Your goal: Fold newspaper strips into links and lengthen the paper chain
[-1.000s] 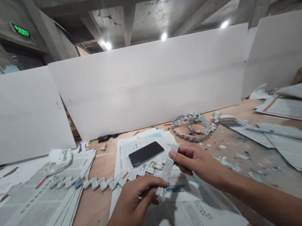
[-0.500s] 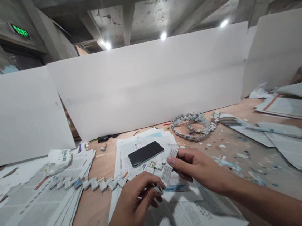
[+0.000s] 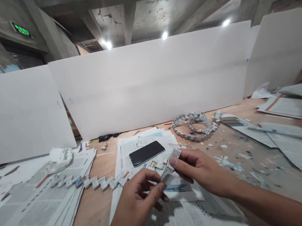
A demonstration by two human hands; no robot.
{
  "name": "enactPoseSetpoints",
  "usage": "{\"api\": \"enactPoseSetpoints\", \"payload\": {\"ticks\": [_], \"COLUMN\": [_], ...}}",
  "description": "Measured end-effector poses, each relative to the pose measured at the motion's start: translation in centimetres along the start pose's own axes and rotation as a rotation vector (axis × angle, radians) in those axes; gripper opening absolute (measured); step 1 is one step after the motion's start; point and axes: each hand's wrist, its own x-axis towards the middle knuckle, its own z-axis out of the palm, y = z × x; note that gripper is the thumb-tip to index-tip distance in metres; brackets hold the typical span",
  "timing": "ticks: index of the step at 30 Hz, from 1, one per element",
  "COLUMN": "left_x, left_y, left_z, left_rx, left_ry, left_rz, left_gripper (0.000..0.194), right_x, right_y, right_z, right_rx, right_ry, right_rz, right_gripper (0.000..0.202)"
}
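Note:
A folded newspaper strip (image 3: 167,173) slants between my two hands above the printed sheets. My right hand (image 3: 191,162) pinches its upper part between thumb and fingers. At its lower end, the thumb and fingertips of my left hand (image 3: 143,193) close on the same strip. A zigzag chain of folded paper links (image 3: 103,183) runs leftward from behind my left hand across the table; how it joins the strip is partly hidden by my fingers. Just beyond the hands lies a black smartphone (image 3: 147,153), screen up.
A coiled paper chain (image 3: 179,134) lies at the back. Newspaper stacks (image 3: 23,209) spread at left, with a crumpled white bag (image 3: 61,159) on them. More papers (image 3: 296,144) lie at right. Paper scraps (image 3: 246,156) litter the table. A white panel (image 3: 150,84) stands behind.
My left hand has shifted its thumb and fingers up to the strip's lower end. My right hand keeps its pinch and has barely moved. The view has shifted slightly.

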Motion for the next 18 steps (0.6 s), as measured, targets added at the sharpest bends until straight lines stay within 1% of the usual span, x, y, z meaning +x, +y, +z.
{"api": "enactPoseSetpoints", "payload": {"ticks": [3,6,12,18], "left_x": [0.22,0.39,0.44,0.52], "left_y": [0.01,-0.06,-0.50,-0.29], "left_z": [0.11,0.00,-0.44,-0.40], "left_rx": [-0.074,-0.096,-0.017,0.015], "left_ry": [0.019,0.022,0.030,0.014], "left_rz": [-0.012,-0.016,-0.020,-0.024], "left_gripper": [0.026,0.030,0.030,0.029], "right_x": [-0.11,-0.21,-0.29,-0.25], "right_y": [0.13,0.33,0.34,0.32], "right_z": [0.08,0.15,0.29,0.53], "right_rx": [-0.009,-0.005,-0.040,-0.084], "right_ry": [0.009,0.018,0.004,0.019], "right_rz": [-0.024,-0.034,-0.054,-0.070], "right_gripper": [0.039,0.037,0.034,0.032]}}
